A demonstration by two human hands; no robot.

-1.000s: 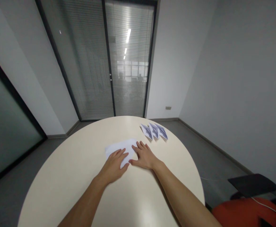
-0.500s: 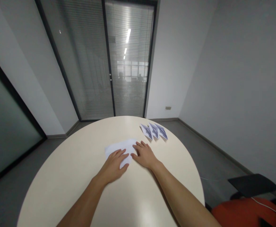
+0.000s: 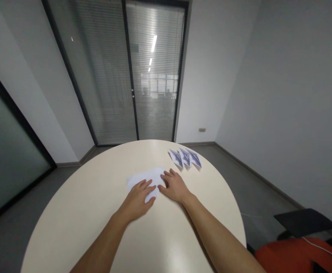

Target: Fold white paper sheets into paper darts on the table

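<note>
A sheet of white paper (image 3: pixel 147 175), partly covered by my hands, lies on the round cream table (image 3: pixel 97 189). Its near part narrows between my thumbs, which looks like a folded shape, though the folds are hard to make out. My left hand (image 3: pixel 139 199) rests open on the paper's left side, fingers spread and pointing to the right. On the right edge of the paper, my right hand (image 3: pixel 175 186) lies with its fingers apart and its thumb near the left fingertips.
Three folded paper pieces (image 3: pixel 185 157) stand in a row at the table's far right. Beyond the right edge are a red chair seat (image 3: pixel 291 256) and its black armrest (image 3: pixel 305 221). A glass partition with blinds (image 3: pixel 157 113) rises behind the table.
The paper and both hands have shifted very slightly to the right. The three folded pieces stay where they were.
</note>
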